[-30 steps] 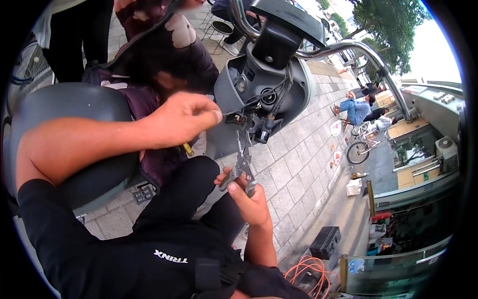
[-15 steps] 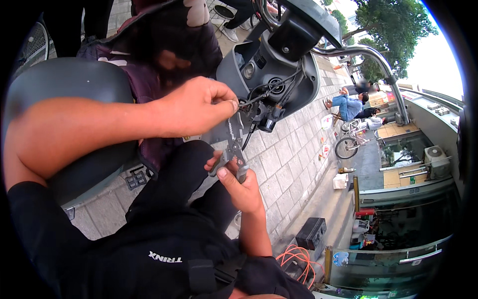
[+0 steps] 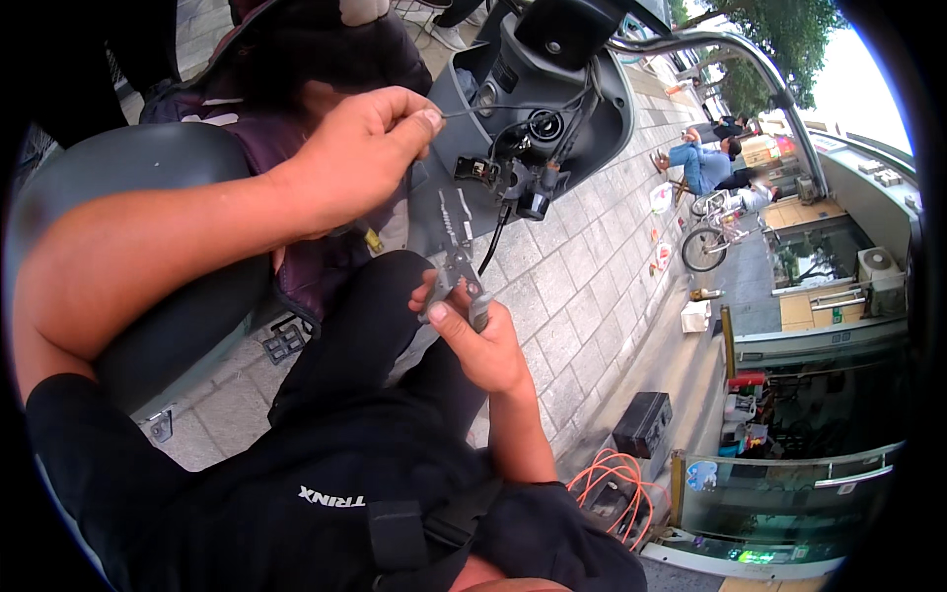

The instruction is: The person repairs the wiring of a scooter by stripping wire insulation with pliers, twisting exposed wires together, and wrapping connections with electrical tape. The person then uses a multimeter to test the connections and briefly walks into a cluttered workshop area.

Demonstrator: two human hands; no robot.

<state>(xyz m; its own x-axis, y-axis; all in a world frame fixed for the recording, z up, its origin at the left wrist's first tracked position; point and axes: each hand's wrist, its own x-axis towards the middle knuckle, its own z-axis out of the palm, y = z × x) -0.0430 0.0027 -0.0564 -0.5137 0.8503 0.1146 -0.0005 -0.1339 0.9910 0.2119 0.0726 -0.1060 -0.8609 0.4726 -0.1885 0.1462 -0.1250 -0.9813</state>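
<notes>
1 plier tool (image 3: 458, 261) in right hand (image 3: 485, 347)

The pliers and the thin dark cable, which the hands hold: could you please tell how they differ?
The pliers are in the right hand; the cable is pinched in the left hand.
The pliers are a two-handled tool with spread jaws; the cable is a slender strand.
The pliers point toward the picture's top; the cable runs rightward across the grey housing.
Both are hand-held.

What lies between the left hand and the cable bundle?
In the head view, a dark wire runs from the left hand toward the cable bundle.
</notes>
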